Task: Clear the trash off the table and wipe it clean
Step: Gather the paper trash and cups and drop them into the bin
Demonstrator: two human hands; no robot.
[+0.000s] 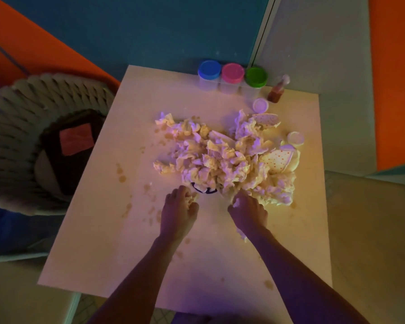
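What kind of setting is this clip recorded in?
Probably a casual indoor dining or party corner: a small table heaped with crumpled napkins, polka-dot paper plates, a sauce bottle, beside a woven chair.

Crumpled napkin heap (222,157) mid-table (98,230)

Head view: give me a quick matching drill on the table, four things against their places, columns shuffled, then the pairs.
Things:
1. jar with blue lid
2. sauce bottle
3. pile of crumpled napkins
4. brown spills

Places:
A. middle of the table, just beyond both hands
B. left end of the jar row at the far edge
C. left part of the tabletop
D. right of the green-lidded jar

Pairs: 1-B, 2-D, 3-A, 4-C
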